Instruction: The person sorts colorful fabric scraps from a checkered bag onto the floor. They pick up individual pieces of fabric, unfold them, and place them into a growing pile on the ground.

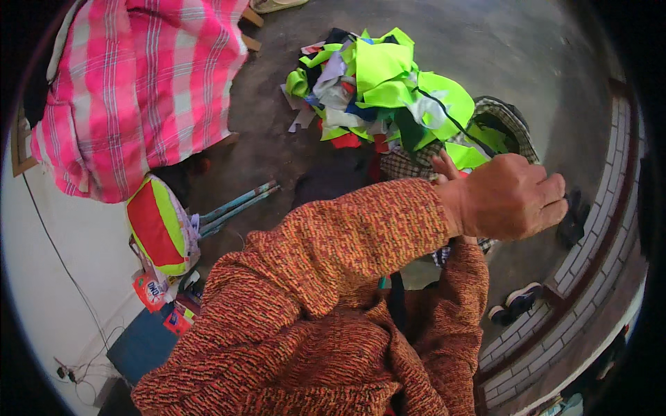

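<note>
My left arm reaches across to the right in an orange-red knitted sleeve, and its hand (513, 197) is closed with the fingers curled. Whatever it may hold is hidden. Behind the left wrist, my right hand (448, 166) is mostly covered; only a few fingertips show, close to a black-and-white checked cloth (409, 165). More of this cloth shows below the wrists and forms a rounded, open shape at the right with bright yellow-green fabric inside. Beyond the hands lies a heap of fabric scraps (385, 76), mainly yellow-green, with white, lilac, red and dark pieces.
A pink-and-white checked cloth (149, 90) drapes over something at upper left. Below it are a red-and-yellow-green cushion-like item (158, 225), bluish poles (236, 208) and red packets (150, 291). Dark shoes (524, 298) lie beside a low white-brick edge (590, 243) at right.
</note>
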Available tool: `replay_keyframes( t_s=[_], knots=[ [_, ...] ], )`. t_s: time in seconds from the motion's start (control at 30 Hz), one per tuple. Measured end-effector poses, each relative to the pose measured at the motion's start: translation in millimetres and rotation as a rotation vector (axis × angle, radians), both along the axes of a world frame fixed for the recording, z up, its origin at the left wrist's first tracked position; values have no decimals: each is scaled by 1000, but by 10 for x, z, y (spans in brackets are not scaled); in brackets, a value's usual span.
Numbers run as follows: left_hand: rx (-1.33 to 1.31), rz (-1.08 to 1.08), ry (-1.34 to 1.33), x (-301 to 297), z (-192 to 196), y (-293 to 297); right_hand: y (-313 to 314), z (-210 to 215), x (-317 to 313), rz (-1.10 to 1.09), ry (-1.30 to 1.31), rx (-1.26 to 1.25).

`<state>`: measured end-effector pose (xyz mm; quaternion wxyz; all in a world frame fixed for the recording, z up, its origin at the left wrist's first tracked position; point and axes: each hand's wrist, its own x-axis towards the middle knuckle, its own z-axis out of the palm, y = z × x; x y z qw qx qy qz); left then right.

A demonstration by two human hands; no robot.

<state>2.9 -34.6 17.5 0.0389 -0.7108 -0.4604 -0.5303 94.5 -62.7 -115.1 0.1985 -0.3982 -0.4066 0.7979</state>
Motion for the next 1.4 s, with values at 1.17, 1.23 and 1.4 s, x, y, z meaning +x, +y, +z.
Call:
replay_keyframes(
  t_s=[1.17,1.23,1.4],
  knots=[
    [-263,515,377,-819,-8,98,387,100,1474,-199,-814,555],
    [-538,353,272,-440,70,15,384,-120,1559,-238,-863,563],
    [-546,138,166,58,-73,-64,463,-1257,2054,-331,-944,359]
  ],
)
